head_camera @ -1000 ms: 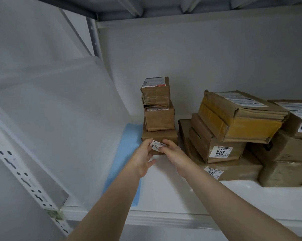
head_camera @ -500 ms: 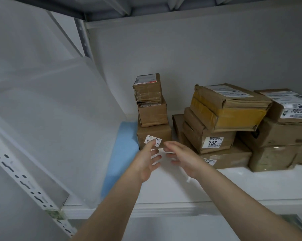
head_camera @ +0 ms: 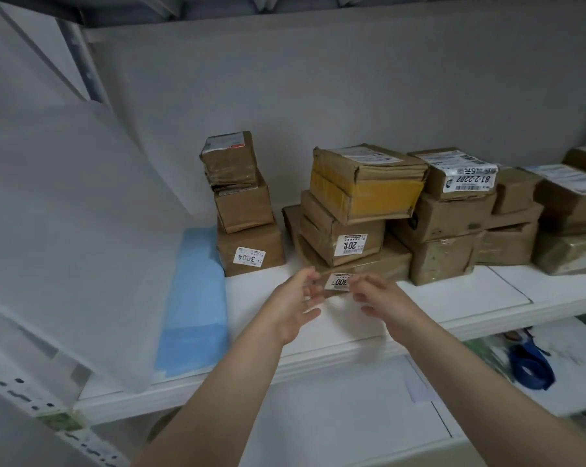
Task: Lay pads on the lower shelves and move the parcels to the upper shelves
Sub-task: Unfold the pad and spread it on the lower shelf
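Observation:
Brown cardboard parcels stand in stacks on the white upper shelf (head_camera: 453,299). At the left is a stack of three small parcels; its bottom parcel (head_camera: 251,249) bears a "3004" label. To its right a wide flat parcel (head_camera: 382,262) with a "300" label carries a "201" box (head_camera: 325,230) and a yellow-taped parcel (head_camera: 365,187). My left hand (head_camera: 293,306) and right hand (head_camera: 384,301) hover with loosely spread fingers either side of the "300" label and hold nothing. I cannot tell whether they touch the flat parcel. A blue pad (head_camera: 197,298) lies on the shelf's left end.
More parcel stacks (head_camera: 453,227) fill the shelf to the right. A large white sheet (head_camera: 66,230) leans over the left side beside a perforated upright (head_camera: 22,396). On the lower shelf (head_camera: 335,416) lies a blue strap (head_camera: 530,365).
Both hands let go of the small stack's bottom parcel and moved right to the flat "300" parcel. The view swung right, showing more parcels and the lower shelf.

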